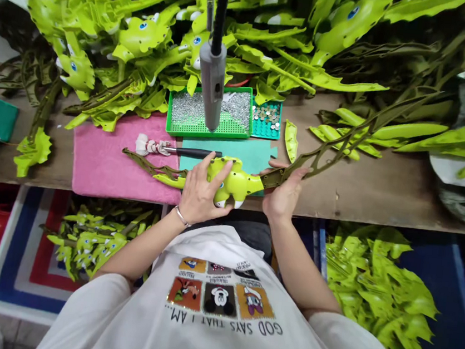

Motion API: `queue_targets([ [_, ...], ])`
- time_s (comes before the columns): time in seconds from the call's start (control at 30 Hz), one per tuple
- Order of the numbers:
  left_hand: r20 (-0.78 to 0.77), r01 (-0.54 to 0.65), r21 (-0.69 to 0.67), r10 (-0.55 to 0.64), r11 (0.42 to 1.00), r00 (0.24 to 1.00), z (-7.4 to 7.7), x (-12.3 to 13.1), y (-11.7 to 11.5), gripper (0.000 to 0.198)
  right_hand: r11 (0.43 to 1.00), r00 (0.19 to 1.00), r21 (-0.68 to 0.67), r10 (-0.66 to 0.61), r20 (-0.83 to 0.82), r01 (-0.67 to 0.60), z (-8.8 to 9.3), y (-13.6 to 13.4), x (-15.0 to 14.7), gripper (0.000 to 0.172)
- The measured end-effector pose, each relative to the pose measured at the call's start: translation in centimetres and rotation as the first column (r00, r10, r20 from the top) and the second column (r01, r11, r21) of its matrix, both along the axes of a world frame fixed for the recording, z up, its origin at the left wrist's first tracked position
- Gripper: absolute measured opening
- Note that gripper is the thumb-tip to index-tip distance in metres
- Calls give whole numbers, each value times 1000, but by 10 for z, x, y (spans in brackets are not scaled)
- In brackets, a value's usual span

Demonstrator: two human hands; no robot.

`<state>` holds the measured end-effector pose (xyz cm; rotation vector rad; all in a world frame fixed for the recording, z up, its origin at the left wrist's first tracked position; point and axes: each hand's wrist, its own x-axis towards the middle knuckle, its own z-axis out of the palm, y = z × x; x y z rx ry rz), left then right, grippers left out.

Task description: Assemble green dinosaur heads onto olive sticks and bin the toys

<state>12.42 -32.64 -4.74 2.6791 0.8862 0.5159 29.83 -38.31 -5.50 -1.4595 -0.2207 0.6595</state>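
A lime-green plastic dinosaur toy body (pixel 238 182) lies at the near edge of the wooden workbench (pixel 382 186). My left hand (pixel 201 190) is curled over its left side, fingers closed on it. My right hand (pixel 285 191) grips the dark olive tail piece (pixel 322 154), which joins the body and stretches away to the right. A grey hanging power screwdriver (pixel 211 82) dangles above, just behind the toy. A black-handled tool with a taped end (pixel 176 149) lies on the pink cloth (pixel 103 160).
A green tray of small screws (pixel 179 129) and a teal tray of round parts (pixel 266 119) sit behind a teal mat (pixel 255 155). Heaps of green dinosaur parts (pixel 139 35) fill the back. Bags of more parts (pixel 374 291) stand under the bench on both sides.
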Motion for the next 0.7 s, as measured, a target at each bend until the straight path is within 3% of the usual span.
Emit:
queue_targets([
  [0.17, 7, -16, -11, 16, 1000, 1000, -7, -2, -1, 95, 997, 996, 5, -81, -29, 82, -7, 12, -4, 73],
  [0.27, -4, -36, 0, 36, 999, 999, -12, -4, 0, 91, 1000, 990, -19, -6, -140, 3, -11, 12, 2, 76],
  [0.37, -20, -34, 3, 34, 999, 999, -14, -8, 2, 89, 984, 952, -58, 145, -271, -166, -14, 4, 11, 82],
  [0.47, -12, -12, -20, 12, 1000, 1000, -15, -11, 3, 89, 952, 923, -95, 252, -291, -290, -12, -6, 17, 85],
  [0.7, -34, -44, -45, 42, 998, 999, -13, -10, 2, 90, 954, 943, -93, 263, -203, -286, 1, -13, 19, 77],
])
